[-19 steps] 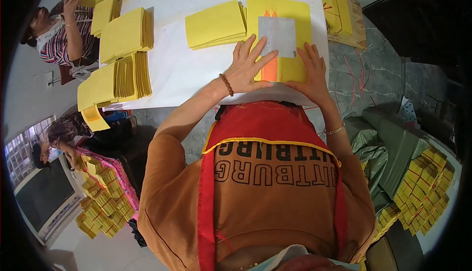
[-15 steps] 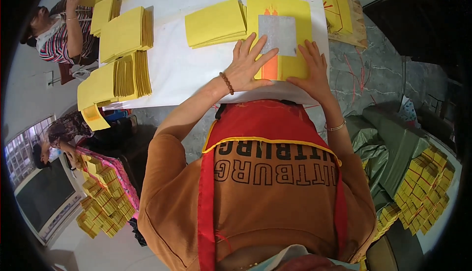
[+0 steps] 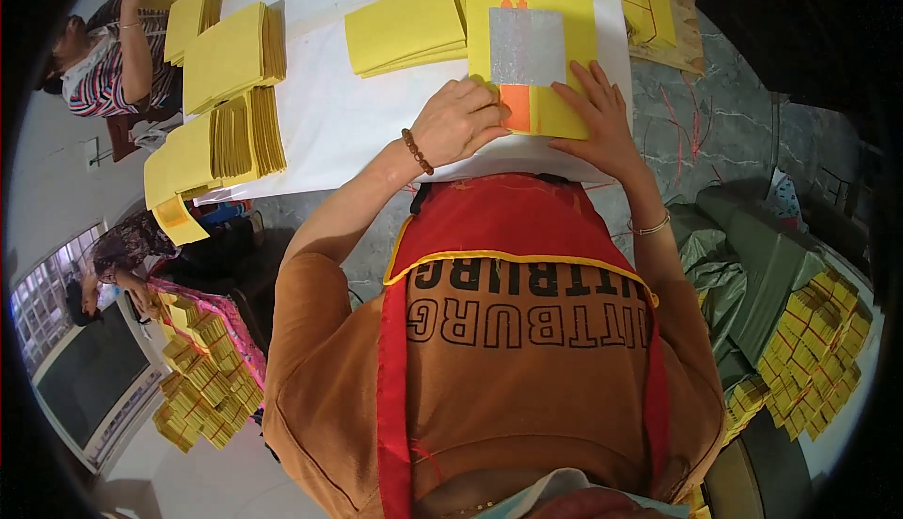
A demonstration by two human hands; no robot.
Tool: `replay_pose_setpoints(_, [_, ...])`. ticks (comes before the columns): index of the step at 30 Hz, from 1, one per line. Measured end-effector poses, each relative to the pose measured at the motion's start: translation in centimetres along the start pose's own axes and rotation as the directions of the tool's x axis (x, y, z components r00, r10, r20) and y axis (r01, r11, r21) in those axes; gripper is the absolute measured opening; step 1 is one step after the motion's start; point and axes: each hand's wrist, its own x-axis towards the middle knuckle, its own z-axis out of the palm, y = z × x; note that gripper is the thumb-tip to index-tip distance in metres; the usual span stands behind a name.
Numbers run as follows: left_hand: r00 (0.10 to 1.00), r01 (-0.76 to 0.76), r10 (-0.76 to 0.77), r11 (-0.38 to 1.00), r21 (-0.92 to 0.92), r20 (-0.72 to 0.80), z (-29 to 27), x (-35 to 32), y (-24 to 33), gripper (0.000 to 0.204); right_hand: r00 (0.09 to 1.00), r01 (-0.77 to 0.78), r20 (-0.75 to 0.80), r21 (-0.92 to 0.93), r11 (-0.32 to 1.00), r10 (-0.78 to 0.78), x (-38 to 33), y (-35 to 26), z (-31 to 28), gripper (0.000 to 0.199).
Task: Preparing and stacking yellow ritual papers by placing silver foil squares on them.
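Observation:
Yellow paper sheets (image 3: 574,39) lie as a flat pile at the near right of the white table. A silvery grey square (image 3: 527,47) covers the middle of the top sheet, with an orange strip (image 3: 514,110) showing below it. My left hand (image 3: 456,122), bent at the fingers, pinches the lower left edge of the sheet beside the orange strip. On the lower right corner rests my right hand (image 3: 599,122), its fingers spread and the thumb along the near edge. Left of the pile lies a folded yellow paper stack (image 3: 404,30).
Folded yellow paper stacks (image 3: 226,58) line the left side of the white table (image 3: 320,77). A person (image 3: 118,58) sits beyond them, and another person (image 3: 122,255) works lower left. Tied yellow bundles (image 3: 809,359) are heaped at the right, near a dark green cover (image 3: 752,255).
My left hand has gone from spread over the sheet to curled at its lower left edge. The right hand stays spread at the right side. The view has shifted slightly.

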Motion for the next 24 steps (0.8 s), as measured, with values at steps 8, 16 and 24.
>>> replay_pose_setpoints(8, [1.0,0.015,-0.016,0.968,-0.251,-0.003,-0.4,1.2,-1.2,0.013,0.998,-0.04,-0.023,0.392,0.919,0.053,-0.3,1.1,-0.8,0.056])
replay_pose_setpoints(16, [0.983,0.158,-0.107,0.908,-0.389,0.148,-1.4,1.9,-1.8,0.016,0.988,-0.112,-0.019,0.609,0.785,0.156,-0.3,0.9,-1.0,0.051])
replay_pose_setpoints(24, [0.945,0.319,-0.234,0.814,-0.486,0.227,-1.3,2.3,-2.0,0.015,0.988,-0.123,-0.001,0.603,0.788,0.155,-0.3,0.9,-1.1,0.051])
